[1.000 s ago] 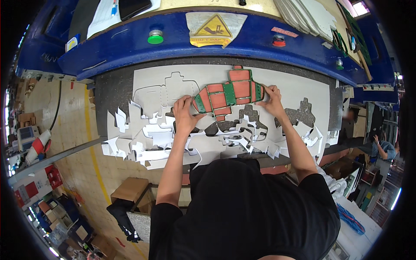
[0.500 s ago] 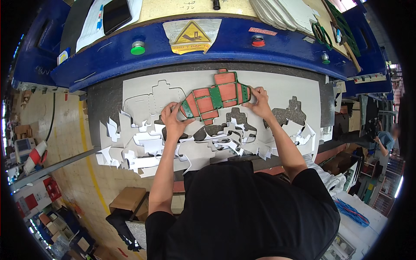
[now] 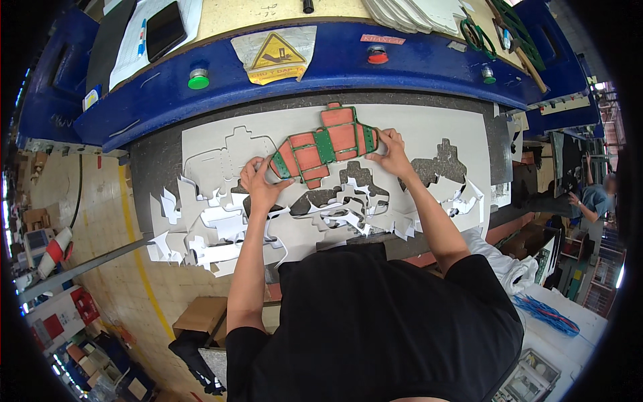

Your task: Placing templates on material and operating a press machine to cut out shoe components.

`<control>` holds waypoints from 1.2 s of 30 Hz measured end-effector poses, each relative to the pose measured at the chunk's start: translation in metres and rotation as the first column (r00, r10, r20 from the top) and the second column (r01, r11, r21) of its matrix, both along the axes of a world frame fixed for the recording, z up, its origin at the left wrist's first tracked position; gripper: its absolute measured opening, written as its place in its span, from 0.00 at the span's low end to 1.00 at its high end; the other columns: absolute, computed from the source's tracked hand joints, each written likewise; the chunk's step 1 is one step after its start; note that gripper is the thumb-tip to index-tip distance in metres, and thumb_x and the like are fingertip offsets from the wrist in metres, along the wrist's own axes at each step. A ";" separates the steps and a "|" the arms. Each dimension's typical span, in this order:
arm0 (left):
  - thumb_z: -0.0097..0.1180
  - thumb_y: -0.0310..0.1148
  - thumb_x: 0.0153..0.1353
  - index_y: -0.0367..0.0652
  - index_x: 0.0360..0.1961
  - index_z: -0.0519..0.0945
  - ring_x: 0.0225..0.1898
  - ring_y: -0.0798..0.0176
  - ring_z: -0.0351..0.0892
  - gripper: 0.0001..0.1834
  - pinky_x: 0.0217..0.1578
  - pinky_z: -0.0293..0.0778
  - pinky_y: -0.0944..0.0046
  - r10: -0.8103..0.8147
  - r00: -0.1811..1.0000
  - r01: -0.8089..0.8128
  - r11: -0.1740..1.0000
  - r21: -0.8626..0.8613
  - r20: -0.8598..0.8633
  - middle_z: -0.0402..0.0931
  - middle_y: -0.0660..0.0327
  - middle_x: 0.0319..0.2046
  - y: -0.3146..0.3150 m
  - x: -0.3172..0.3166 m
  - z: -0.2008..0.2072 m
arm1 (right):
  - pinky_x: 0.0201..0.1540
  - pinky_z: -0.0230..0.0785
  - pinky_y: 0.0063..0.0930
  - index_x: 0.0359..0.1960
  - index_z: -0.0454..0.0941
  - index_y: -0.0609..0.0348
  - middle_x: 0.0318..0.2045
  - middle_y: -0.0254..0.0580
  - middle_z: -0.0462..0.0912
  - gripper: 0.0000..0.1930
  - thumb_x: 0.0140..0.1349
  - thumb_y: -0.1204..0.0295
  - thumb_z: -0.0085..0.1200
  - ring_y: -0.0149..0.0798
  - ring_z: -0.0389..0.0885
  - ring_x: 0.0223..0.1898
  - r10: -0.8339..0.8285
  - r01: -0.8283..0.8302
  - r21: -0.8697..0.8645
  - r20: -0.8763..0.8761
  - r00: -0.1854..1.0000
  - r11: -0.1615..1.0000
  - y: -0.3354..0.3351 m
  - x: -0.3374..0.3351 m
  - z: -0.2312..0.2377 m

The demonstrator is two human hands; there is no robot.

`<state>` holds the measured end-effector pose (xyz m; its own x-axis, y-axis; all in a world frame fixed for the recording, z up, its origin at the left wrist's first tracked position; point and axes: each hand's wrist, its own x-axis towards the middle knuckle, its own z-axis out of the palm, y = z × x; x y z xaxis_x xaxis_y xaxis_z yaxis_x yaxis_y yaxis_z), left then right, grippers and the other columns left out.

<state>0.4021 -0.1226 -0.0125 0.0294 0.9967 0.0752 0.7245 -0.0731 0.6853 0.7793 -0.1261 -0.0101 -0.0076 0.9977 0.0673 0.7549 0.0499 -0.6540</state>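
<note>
cutting die [image 3: 325, 145] has blue machine beam [image 3: 341, 63] beyond it, pale sheet [image 3: 429, 130] under it (resting or just over, can't tell) & cut outline [image 3: 234, 157] to its left. left hand [image 3: 263, 185] half-curled, thumb + fingers gripping die's left end; right hand [image 3: 394, 157] same at die's right end. step's prob lining up die on uncut stock; next move likely needs small nudges, flat seating, then fingers off.

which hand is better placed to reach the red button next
Probably the right hand: at the right end of the red-and-green form, it lies almost straight below the red button in the picture. The left hand, at the form's left end, is farther off.
</note>
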 end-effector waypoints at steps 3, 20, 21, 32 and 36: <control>0.82 0.45 0.30 0.54 0.55 0.80 0.60 0.53 0.58 0.44 0.61 0.50 0.52 -0.008 1.000 0.008 1.000 -0.028 -0.015 0.64 0.62 0.55 0.000 -0.002 -0.001 | 0.59 0.58 0.38 0.61 0.74 0.50 0.46 0.39 0.74 0.40 0.41 0.68 0.76 0.45 0.69 0.52 -0.006 0.005 0.021 0.007 1.000 1.000 -0.005 -0.003 0.002; 0.82 0.43 0.31 0.52 0.54 0.81 0.59 0.54 0.60 0.42 0.61 0.51 0.53 -0.022 1.000 0.022 1.000 -0.001 -0.022 0.66 0.62 0.52 0.005 0.006 0.001 | 0.57 0.60 0.37 0.57 0.78 0.53 0.46 0.39 0.73 0.36 0.40 0.67 0.76 0.44 0.69 0.51 -0.023 0.023 0.026 0.012 1.000 0.999 -0.009 0.004 0.005; 0.82 0.43 0.31 0.52 0.54 0.81 0.59 0.54 0.60 0.42 0.61 0.51 0.53 -0.022 1.000 0.022 1.000 -0.002 -0.023 0.66 0.62 0.52 0.005 0.005 0.001 | 0.57 0.60 0.37 0.57 0.78 0.53 0.46 0.39 0.73 0.36 0.40 0.67 0.76 0.44 0.69 0.51 -0.023 0.023 0.025 0.011 1.000 0.999 -0.008 0.003 0.004; 0.82 0.44 0.29 0.55 0.55 0.81 0.59 0.54 0.59 0.44 0.60 0.51 0.52 -0.018 1.000 0.018 1.000 -0.008 -0.020 0.65 0.62 0.53 0.012 0.002 0.001 | 0.57 0.59 0.37 0.59 0.76 0.51 0.46 0.38 0.74 0.39 0.39 0.64 0.76 0.44 0.69 0.52 0.017 -0.017 0.046 0.012 1.000 0.999 0.007 0.007 -0.003; 0.82 0.43 0.29 0.54 0.55 0.81 0.59 0.53 0.60 0.44 0.60 0.52 0.51 -0.016 1.000 0.016 1.000 0.020 -0.021 0.65 0.61 0.53 0.011 -0.002 0.002 | 0.57 0.59 0.38 0.59 0.76 0.52 0.46 0.39 0.74 0.39 0.39 0.65 0.76 0.45 0.69 0.51 0.017 -0.017 0.040 -0.002 1.000 0.999 0.007 0.002 -0.002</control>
<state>0.3997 -0.1112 -0.0101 0.0472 0.9944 0.0944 0.7374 -0.0985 0.6683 0.7817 -0.1187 -0.0118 -0.0243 0.9939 0.1075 0.7522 0.0891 -0.6529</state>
